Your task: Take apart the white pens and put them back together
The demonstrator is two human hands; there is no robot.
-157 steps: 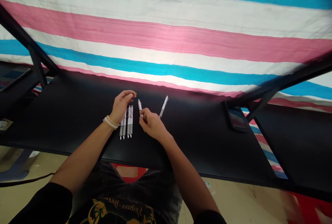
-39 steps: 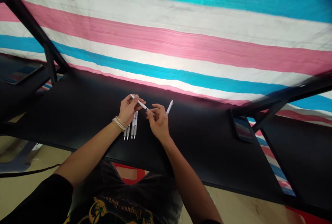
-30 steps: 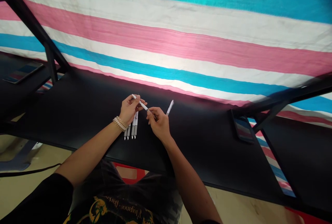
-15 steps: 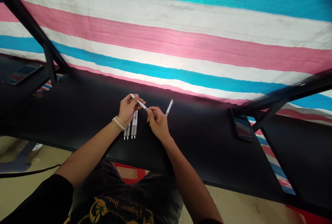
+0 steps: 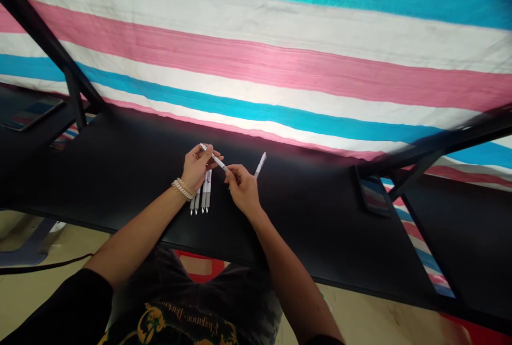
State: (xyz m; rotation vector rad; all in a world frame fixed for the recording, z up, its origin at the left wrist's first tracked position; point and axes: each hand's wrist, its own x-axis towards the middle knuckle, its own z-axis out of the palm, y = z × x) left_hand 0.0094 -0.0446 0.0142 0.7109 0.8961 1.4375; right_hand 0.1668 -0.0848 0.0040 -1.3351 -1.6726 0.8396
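A white pen (image 5: 218, 161) slants between my two hands above the black table. My left hand (image 5: 196, 166), with a beaded bracelet at the wrist, pinches it near its upper end. The fingers of my right hand (image 5: 243, 187) close round its lower, grey end, which they mostly hide. Several white pens with grey grips (image 5: 206, 191) lie side by side just below my left hand, silver tips toward me. One more white pen (image 5: 261, 164) lies beyond my right hand, its lower part covered by that hand.
The black table (image 5: 312, 217) runs across the view, with a striped sheet (image 5: 256, 57) rising behind it. Black slanted braces (image 5: 74, 89) stand at both sides. A dark phone-like slab (image 5: 374, 195) lies at the right, and a similar one (image 5: 32, 113) at far left.
Little differs. My right hand's fingers have shifted slightly on the pen's lower end; the pens on the table stay put.
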